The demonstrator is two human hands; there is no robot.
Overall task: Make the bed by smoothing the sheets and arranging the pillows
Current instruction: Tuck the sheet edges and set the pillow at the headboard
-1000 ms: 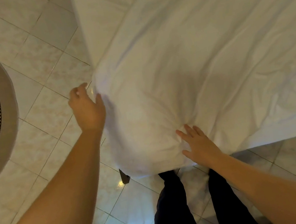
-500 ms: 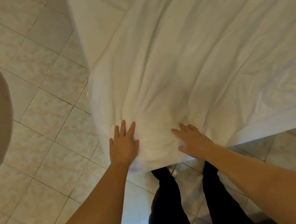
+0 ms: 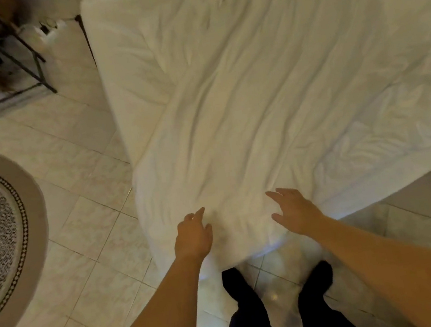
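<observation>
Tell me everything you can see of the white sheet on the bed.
The white sheet looks like soft cloth, spread over the bed and draped over its near corner, wrinkled throughout, most heavily at right. The left hand and right hand are at that corner, fingers loose; whether they touch it is unclear.

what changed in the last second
The left hand left the side edge of the sheet, swung right to the near corner beside the right hand and pressed flat. Now both hands are open and relaxed; whether they touch is unclear. The view tipped up, showing more bed. The sheet stays wrinkled, the right hand near its spot.
</observation>
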